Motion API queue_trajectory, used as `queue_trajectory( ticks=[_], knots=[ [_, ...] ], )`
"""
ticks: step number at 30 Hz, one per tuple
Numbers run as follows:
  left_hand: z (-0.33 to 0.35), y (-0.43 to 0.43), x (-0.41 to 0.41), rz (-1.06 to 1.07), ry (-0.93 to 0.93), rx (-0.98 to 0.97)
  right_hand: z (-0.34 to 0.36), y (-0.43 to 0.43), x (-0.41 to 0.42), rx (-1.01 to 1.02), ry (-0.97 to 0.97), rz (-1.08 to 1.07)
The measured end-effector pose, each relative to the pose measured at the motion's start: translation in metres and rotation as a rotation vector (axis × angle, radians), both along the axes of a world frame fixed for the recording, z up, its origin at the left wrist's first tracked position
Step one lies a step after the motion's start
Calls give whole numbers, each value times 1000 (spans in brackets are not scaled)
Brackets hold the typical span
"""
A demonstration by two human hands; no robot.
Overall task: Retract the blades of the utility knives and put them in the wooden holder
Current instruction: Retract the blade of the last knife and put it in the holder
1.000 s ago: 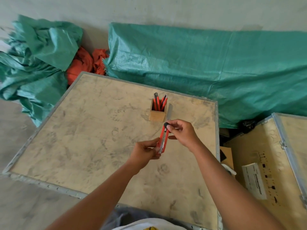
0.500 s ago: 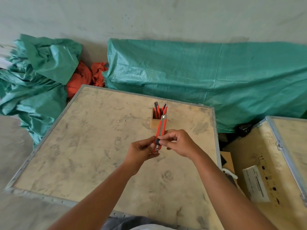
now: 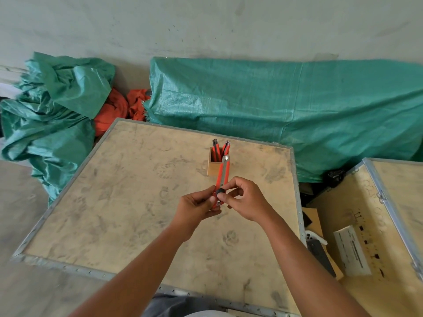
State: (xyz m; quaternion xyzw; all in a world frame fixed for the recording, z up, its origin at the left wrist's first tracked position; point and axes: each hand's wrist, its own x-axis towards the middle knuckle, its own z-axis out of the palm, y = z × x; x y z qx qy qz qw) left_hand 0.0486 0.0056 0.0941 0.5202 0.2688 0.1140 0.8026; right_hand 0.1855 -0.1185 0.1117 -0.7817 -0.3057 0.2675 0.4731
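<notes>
I hold a red utility knife (image 3: 223,175) above the middle of the plywood crate top (image 3: 128,202). Its tip points away from me, toward the wooden holder (image 3: 214,168). My left hand (image 3: 195,208) grips the knife's near end from the left. My right hand (image 3: 243,200) pinches the black slider knob near that same end. No blade shows beyond the metal tip. The small wooden holder stands just behind the knife's tip, with several red knives (image 3: 219,148) upright in it.
Green tarpaulin bundles (image 3: 286,110) and orange cloth (image 3: 119,108) lie against the wall behind the crate. A second crate (image 3: 389,225) with a white label stands at the right. A phone (image 3: 318,250) and cardboard sit in the gap between the crates.
The knife has turned from pointing toward me to pointing away at the holder. My right hand has shifted from the far end to the slider at the near end.
</notes>
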Motion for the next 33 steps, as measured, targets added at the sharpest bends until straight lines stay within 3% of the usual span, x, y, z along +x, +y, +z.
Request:
queue_trajectory(
  ticks=[7,12,16,23,33],
  knots=[
    [5,-5,1,-13,6,24,1,-11,-2,64,57,37],
    [5,-8,3,-15,0,32,-2,-12,-1,31,-34,-32],
    [4,-5,7,-4,4,58,1,-11,2,85,38,21],
    [-1,2,15,-14,4,52,-5,-1,8,44,-62,-65],
    [-11,24,45,-35,51,153,-16,22,45,147,88,-137]
  ],
)
